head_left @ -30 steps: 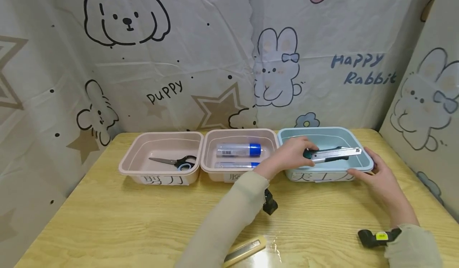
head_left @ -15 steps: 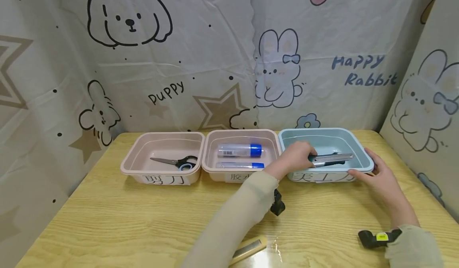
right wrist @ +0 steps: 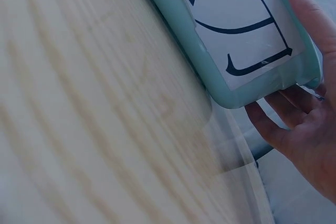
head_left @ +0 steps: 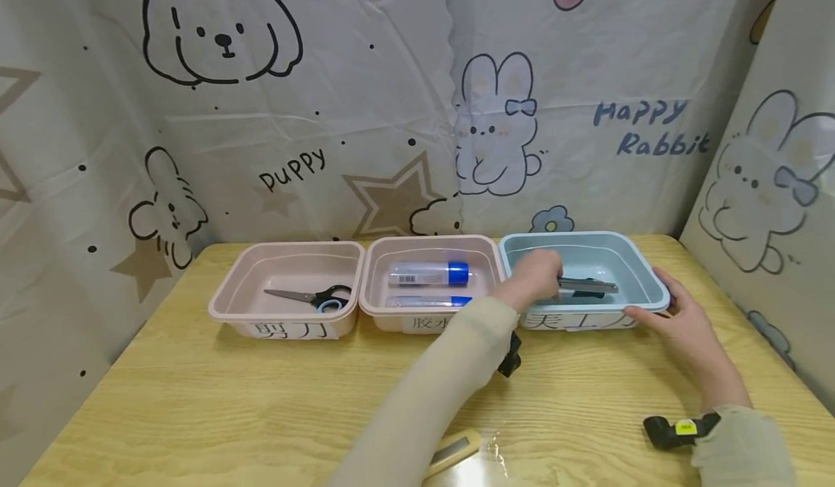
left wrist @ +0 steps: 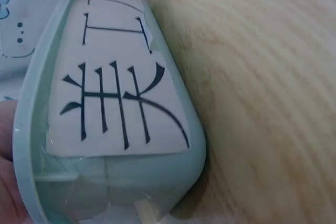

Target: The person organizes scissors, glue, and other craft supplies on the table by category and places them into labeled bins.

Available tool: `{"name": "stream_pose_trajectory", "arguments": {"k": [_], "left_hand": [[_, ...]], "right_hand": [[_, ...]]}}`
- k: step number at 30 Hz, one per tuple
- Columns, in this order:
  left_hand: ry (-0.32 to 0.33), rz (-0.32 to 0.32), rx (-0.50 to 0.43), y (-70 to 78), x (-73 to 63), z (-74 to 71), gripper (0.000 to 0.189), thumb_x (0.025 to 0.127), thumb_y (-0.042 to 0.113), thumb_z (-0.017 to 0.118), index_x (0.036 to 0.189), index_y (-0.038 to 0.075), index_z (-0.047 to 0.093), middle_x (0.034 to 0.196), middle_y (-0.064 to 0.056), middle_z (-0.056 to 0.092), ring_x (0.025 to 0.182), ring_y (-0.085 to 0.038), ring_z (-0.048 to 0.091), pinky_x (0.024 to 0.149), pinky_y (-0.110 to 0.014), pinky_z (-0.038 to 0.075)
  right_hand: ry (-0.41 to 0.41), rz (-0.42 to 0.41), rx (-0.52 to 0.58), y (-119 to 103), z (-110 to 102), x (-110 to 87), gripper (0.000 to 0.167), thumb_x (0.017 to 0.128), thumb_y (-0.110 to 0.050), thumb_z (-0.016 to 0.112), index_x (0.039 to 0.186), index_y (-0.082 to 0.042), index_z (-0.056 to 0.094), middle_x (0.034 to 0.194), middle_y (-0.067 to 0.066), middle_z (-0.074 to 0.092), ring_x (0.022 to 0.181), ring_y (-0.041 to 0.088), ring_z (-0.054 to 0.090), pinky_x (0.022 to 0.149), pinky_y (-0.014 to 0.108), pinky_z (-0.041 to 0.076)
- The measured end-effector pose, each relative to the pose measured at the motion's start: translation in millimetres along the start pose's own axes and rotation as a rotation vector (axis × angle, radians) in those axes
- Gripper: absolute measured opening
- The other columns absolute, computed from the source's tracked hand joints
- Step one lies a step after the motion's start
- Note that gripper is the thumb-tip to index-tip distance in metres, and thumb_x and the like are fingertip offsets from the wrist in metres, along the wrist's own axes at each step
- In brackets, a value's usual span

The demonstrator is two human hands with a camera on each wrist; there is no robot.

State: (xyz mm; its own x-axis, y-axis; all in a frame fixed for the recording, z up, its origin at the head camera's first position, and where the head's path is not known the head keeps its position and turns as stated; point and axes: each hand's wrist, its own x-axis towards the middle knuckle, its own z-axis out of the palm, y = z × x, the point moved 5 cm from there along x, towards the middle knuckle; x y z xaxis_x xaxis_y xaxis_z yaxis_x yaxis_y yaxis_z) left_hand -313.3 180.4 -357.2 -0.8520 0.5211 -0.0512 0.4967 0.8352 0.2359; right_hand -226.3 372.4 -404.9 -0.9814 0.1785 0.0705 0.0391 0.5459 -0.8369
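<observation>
My left hand reaches over the front left of a light blue plastic basket. It holds a utility knife low inside, the silver end pointing right; the grip is hidden behind the hand. A dark shape shows just beneath the knife, too small to make out. My right hand grips the basket's front right corner, thumb on the front rim, other fingers around the side. In the right wrist view, those fingers curl against the basket's end wall. The left wrist view shows the basket's labelled front and part of my left hand.
A pink basket in the middle contains two clear glue tubes with blue caps. Another pink basket at left has black-handled scissors. A yellow utility knife lies near the table's front, partly behind my left sleeve. A printed cloth hangs behind.
My left hand has lowered the utility knife deeper into the blue basket and drawn it a little left. My right hand keeps its hold on the corner; the head view shifted slightly.
</observation>
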Motion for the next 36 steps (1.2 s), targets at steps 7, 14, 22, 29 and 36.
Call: {"name": "stream_pose_trajectory", "arguments": {"k": [7, 14, 22, 29, 36], "left_hand": [[0.02, -0.083, 0.052, -9.2, 6.5, 0.4, 0.014, 0.077, 0.011, 0.068, 0.088, 0.018, 0.064, 0.084, 0.008, 0.064, 0.072, -0.007, 0.055, 0.06, -0.019, 0.047], [0.026, -0.107, 0.081, -10.3, 8.5, 1.8, 0.011, 0.085, 0.01, 0.06, 0.09, 0.019, 0.063, 0.09, 0.007, 0.063, 0.079, -0.007, 0.056, 0.065, -0.02, 0.048], [0.039, -0.113, 0.103, -9.6, 6.7, 2.8, 0.011, 0.086, 0.011, 0.058, 0.092, 0.02, 0.064, 0.096, 0.006, 0.064, 0.082, -0.009, 0.06, 0.064, -0.024, 0.051], [0.028, -0.04, 0.041, -7.0, -0.7, -6.1, 0.014, 0.083, 0.027, 0.066, 0.075, 0.016, 0.06, 0.068, 0.007, 0.056, 0.061, -0.006, 0.048, 0.053, -0.019, 0.042], [0.02, 0.101, 0.009, -0.7, -21.6, -24.3, 0.023, 0.085, 0.036, 0.062, 0.095, 0.016, 0.068, 0.09, 0.008, 0.064, 0.078, -0.004, 0.056, 0.068, -0.015, 0.045]], "right_hand": [[-0.01, 0.005, -0.007, -4, 3, -0.1, 0.094, 0.082, -0.037, 0.065, 0.147, -0.017, 0.001, 0.149, 0.024, 0.011, 0.127, 0.045, 0.023, 0.101, 0.062, 0.019], [-0.005, -0.001, -0.011, -4, 4, 1.4, 0.094, 0.082, -0.037, 0.065, 0.147, -0.018, 0.001, 0.149, 0.023, 0.011, 0.126, 0.044, 0.024, 0.101, 0.061, 0.021], [-0.012, -0.016, 0.001, -6, 4, 1.9, 0.092, 0.082, -0.035, 0.065, 0.147, -0.018, 0.003, 0.149, 0.024, 0.013, 0.125, 0.042, 0.024, 0.102, 0.061, 0.02], [-0.002, -0.005, -0.012, -3, 2, 1.5, 0.093, 0.082, -0.037, 0.066, 0.147, -0.02, 0.002, 0.149, 0.023, 0.014, 0.125, 0.041, 0.025, 0.102, 0.059, 0.022], [-0.007, 0.012, 0.003, 0, 0, -0.8, 0.094, 0.081, -0.037, 0.066, 0.147, -0.019, 0.001, 0.149, 0.023, 0.011, 0.127, 0.043, 0.023, 0.102, 0.061, 0.02]]}}
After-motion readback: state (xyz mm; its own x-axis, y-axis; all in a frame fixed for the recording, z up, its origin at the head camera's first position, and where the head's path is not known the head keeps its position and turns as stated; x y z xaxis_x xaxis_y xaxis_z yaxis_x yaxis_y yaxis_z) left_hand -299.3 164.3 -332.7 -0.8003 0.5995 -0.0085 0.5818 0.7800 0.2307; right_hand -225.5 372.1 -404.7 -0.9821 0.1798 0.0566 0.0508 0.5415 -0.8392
